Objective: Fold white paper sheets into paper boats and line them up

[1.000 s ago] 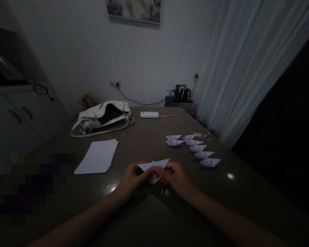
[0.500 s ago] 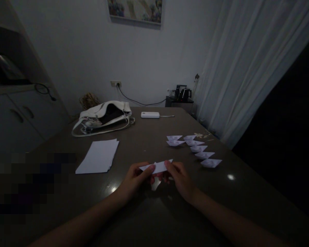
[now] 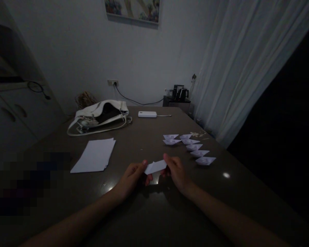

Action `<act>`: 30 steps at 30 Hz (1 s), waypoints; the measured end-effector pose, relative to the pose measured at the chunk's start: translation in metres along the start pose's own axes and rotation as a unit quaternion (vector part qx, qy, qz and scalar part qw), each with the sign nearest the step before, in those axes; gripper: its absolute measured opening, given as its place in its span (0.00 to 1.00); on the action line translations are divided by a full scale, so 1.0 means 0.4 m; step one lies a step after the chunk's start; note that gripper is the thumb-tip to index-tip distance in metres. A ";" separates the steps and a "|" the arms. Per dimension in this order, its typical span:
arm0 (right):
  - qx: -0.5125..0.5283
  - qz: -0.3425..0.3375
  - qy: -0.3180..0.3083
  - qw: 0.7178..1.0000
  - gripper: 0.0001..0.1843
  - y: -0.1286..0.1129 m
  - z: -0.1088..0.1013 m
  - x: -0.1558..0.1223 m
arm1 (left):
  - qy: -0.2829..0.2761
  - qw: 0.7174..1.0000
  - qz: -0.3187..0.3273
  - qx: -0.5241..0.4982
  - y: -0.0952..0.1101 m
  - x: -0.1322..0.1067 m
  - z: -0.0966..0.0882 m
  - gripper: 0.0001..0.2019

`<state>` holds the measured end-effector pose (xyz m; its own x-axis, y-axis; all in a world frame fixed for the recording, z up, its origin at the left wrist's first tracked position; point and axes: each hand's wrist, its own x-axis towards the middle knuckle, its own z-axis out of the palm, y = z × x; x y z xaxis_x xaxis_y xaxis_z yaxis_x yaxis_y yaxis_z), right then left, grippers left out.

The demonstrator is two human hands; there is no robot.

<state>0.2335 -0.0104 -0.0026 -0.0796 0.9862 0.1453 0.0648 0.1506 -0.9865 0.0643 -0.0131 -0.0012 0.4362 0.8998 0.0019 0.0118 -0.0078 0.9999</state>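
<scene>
Between my two hands is a small folded white paper (image 3: pixel 155 167), held above the table and slightly tilted. My left hand (image 3: pixel 134 175) pinches its left end with the thumb on top. At the right end, my right hand (image 3: pixel 177 172) grips it, thumb over the upper edge. The ends of the paper are covered by my fingers. Beyond my right hand stand several folded paper boats (image 3: pixel 205 160), one group running in a slanting row. To the left of my hands lies a stack of white paper sheets (image 3: pixel 92 156).
A white handbag (image 3: pixel 99 116), its top gaping, rests at the back left of the dark table (image 3: pixel 154 219). Near the far edge lies a white power bank (image 3: pixel 147 114) with a short cable. A black kettle (image 3: pixel 182 94) stands beyond. A pale curtain (image 3: pixel 226 68) hangs at the right.
My thumbs have slid outward from the paper's middle to its ends, so more of its face shows. The whole view has shifted slightly, with things appearing further left.
</scene>
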 end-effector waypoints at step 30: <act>-0.310 -0.233 -0.108 0.915 0.07 0.062 -0.060 0.080 | 0.034 0.914 0.125 0.384 -0.030 0.051 -0.083 0.21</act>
<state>0.2564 0.0265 -0.0208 -0.4334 0.7784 0.4542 0.5204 0.6276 -0.5791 0.0431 0.0199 -0.0127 0.4545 0.8528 0.2572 0.5591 -0.4979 0.6630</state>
